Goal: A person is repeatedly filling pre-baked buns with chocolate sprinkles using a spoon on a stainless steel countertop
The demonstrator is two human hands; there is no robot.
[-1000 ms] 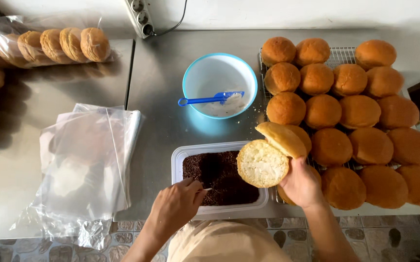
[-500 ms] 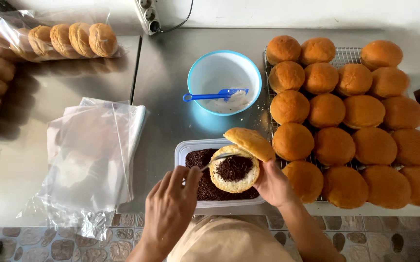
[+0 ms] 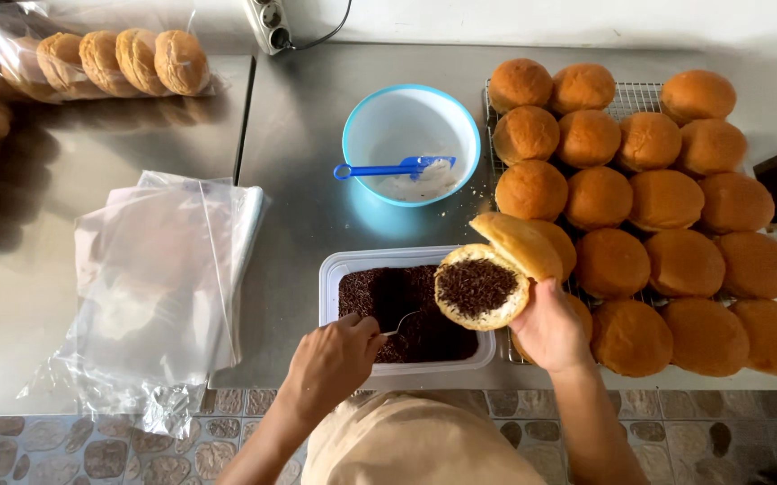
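Head view, looking straight down on a steel table [image 3: 335, 216]; the right hand [image 3: 550, 328] is closed around a split bun [image 3: 487, 278], held open over the right end of a white tub [image 3: 335, 269] of chocolate sprinkles [image 3: 366, 292]; the bun's cut face is covered with sprinkles and its top half is hinged back toward 2 o'clock. At 9 o'clock from the bun, the left hand [image 3: 335, 359] is closed on the handle of a metal spoon [image 3: 399, 323], whose bowl dips into the sprinkles. At 12 o'clock from the tub stands a blue bowl [image 3: 362, 126] with a blue spatula [image 3: 388, 168] lying across a smear of white spread. At 3 o'clock a wire rack [image 3: 635, 94] carries rows of whole buns [image 3: 667, 199], touching one another. At 9 o'clock lies a stack of clear plastic bags [image 3: 159, 278]; at 11 o'clock, bagged buns [image 3: 110, 61] stand on edge in a row.

The bun looks light, soft and easily crushed; the loose sprinkles would likely spill if it tilts; it is best cupped from beneath, around the crust of the lower half, with little squeeze.
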